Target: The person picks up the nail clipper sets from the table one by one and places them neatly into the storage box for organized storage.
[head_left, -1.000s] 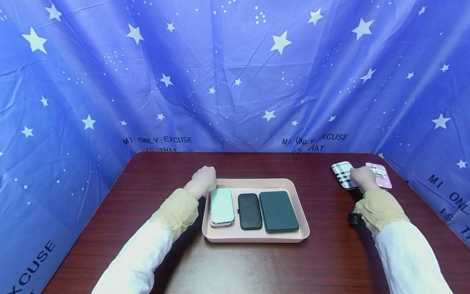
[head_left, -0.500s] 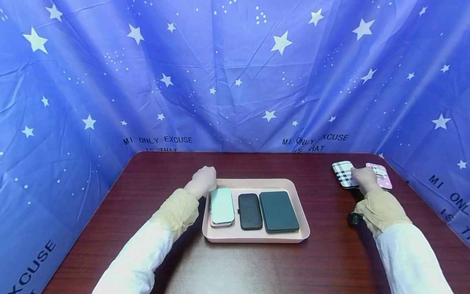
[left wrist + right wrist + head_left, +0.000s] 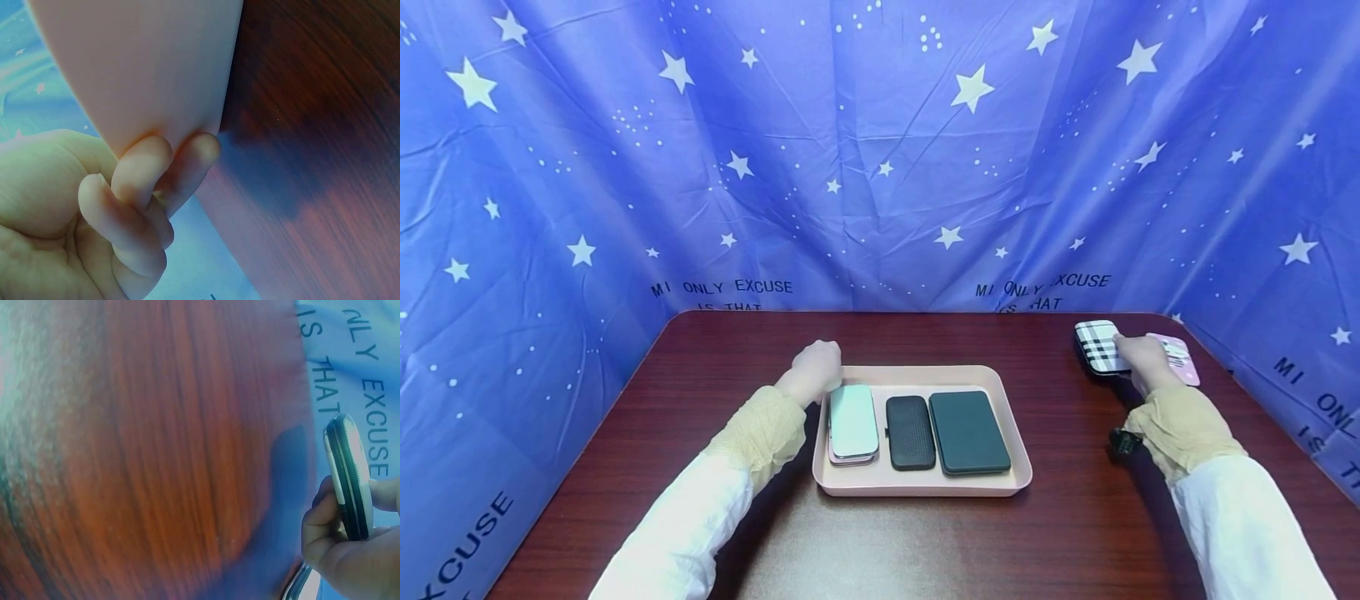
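Starry cloth (image 3: pixel 880 167) backs the surface (image 3: pixel 917 546). Well right of the tray (image 3: pixel 921 491), right hand (image 3: pixel 1146 363) pinches plaid case (image 3: pixel 1097 347) across both faces; keeping it firm seems wise. Left hand (image 3: pixel 815 369) grips tray's far-left corner.

The left fingers (image 3: pixel 144 165) grip what looks like a pale tray (image 3: pixel 150 62), a reddish-brown tabletop (image 3: pixel 331 125) showing beside it.

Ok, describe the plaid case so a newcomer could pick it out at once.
On the dark red wood-grain table, look past the right side of the pale pink tray to the far right corner. There the person's right hand pinches the flat, round-cornered plaid case. Its black-and-white plaid sets it apart from the pink case beside it.
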Demonstrator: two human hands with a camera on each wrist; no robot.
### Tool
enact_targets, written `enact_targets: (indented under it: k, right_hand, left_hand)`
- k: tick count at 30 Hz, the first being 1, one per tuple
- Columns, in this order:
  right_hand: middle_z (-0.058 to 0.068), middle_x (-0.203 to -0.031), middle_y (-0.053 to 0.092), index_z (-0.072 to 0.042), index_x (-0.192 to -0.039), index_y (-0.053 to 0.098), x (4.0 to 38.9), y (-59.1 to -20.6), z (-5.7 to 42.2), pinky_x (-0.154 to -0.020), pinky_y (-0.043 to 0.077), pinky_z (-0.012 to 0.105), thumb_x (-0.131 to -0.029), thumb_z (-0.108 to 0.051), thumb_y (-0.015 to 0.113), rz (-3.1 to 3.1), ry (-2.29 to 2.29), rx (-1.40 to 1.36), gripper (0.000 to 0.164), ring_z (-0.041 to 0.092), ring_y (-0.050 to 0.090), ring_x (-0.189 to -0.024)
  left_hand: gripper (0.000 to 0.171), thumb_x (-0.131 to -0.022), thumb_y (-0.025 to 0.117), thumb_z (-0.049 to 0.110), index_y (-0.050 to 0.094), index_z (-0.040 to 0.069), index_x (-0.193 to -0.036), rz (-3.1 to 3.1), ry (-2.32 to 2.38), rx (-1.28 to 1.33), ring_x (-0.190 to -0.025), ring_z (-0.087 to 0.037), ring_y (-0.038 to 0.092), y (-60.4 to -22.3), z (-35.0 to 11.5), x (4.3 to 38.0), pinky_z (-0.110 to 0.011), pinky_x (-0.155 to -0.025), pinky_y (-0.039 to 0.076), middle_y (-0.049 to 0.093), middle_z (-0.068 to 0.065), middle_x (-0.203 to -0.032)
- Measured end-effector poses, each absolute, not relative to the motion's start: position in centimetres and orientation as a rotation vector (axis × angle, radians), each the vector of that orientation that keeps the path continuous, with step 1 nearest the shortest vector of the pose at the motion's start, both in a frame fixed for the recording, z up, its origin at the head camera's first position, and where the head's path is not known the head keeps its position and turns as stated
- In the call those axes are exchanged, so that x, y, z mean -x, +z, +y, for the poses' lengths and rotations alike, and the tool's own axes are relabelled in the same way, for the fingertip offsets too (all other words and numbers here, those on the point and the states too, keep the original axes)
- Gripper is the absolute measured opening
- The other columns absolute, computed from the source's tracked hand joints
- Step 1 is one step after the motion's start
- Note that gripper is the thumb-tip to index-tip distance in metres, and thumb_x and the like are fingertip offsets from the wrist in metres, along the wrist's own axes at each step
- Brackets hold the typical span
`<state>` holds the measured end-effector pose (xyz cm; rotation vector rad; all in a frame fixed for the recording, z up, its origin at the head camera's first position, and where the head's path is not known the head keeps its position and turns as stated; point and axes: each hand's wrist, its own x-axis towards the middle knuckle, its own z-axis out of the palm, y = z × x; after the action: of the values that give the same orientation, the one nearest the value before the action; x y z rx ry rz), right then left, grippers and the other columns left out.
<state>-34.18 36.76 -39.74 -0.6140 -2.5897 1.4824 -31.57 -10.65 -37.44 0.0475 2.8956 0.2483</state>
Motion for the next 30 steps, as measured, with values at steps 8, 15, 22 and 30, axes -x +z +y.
enact_targets:
  k: [8, 15, 22, 30]
  right_hand:
    - [-0.016, -0.057, 0.048, 0.004, -0.096, 0.050, 34.5, -38.6, 35.7, -0.050, 0.050, 0.012, -0.096, -0.020, 0.041, -2.433, 1.696, 0.592, 0.025, -0.005, 0.050, -0.050]
    - [-0.009, -0.060, 0.057, -0.002, -0.094, 0.044, 34.1, -37.0, 34.5, -0.052, 0.056, 0.020, -0.098, -0.017, 0.040, -2.225, 2.114, 0.455, 0.016, 0.001, 0.059, -0.053]
    - [-0.005, -0.062, 0.060, -0.002, -0.097, 0.041, 34.0, -35.5, 33.2, -0.052, 0.056, 0.023, -0.099, -0.016, 0.041, -2.009, 2.391, 0.474, 0.014, 0.005, 0.061, -0.056]
    - [0.002, -0.065, 0.062, -0.001, -0.102, 0.040, 34.0, -34.3, 32.2, -0.055, 0.058, 0.027, -0.098, -0.014, 0.045, -1.808, 2.604, 0.465, 0.015, 0.011, 0.063, -0.059]
  left_hand:
    - [0.023, -0.082, 0.057, -0.003, 0.061, 0.002, -0.105, 2.888, 0.246, -0.052, -0.045, -0.015, 0.062, -37.4, -10.7, 31.6, -0.026, -0.040, 0.052, 0.067, -0.017, -0.099]
    - [0.024, -0.084, 0.056, 0.000, 0.059, 0.001, -0.108, 2.907, 0.232, -0.066, -0.046, -0.016, 0.062, -37.4, -10.7, 31.6, -0.027, -0.041, 0.052, 0.066, -0.019, -0.103]
    - [0.027, -0.083, 0.056, -0.002, 0.059, 0.001, -0.109, 2.901, 0.232, -0.069, -0.049, -0.016, 0.062, -37.4, -10.7, 31.6, -0.027, -0.041, 0.052, 0.066, -0.017, -0.105]
    - [0.028, -0.084, 0.056, -0.001, 0.058, 0.000, -0.111, 2.893, 0.228, -0.062, -0.047, -0.015, 0.062, -37.4, -10.6, 31.7, -0.027, -0.042, 0.052, 0.066, -0.018, -0.106]
